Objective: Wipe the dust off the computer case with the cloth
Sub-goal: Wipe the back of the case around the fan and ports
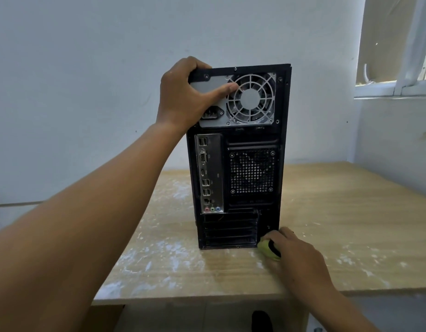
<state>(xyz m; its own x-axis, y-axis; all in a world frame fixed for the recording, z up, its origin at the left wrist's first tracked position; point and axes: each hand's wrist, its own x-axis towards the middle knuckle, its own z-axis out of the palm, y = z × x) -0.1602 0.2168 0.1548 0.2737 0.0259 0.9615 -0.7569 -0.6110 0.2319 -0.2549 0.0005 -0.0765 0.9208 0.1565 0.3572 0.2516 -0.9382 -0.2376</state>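
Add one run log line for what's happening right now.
left hand: grips computer case top corner | right hand: holds cloth against computer case lower rear corner | computer case: upright on table

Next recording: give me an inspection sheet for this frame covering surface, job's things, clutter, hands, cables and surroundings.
Surface: wooden table, streaked with white dust around the case.
Job's things: computer case stands upright, rear panel toward the camera; yellow-green cloth is bunched at its lower right corner.
Clutter: nothing seen.
Hands: left hand grips the case's top left corner, thumb across the back panel; right hand holds the cloth against the case near the table.
Cables: nothing seen in the rear ports.
Surroundings: pale wall behind, window at upper right.
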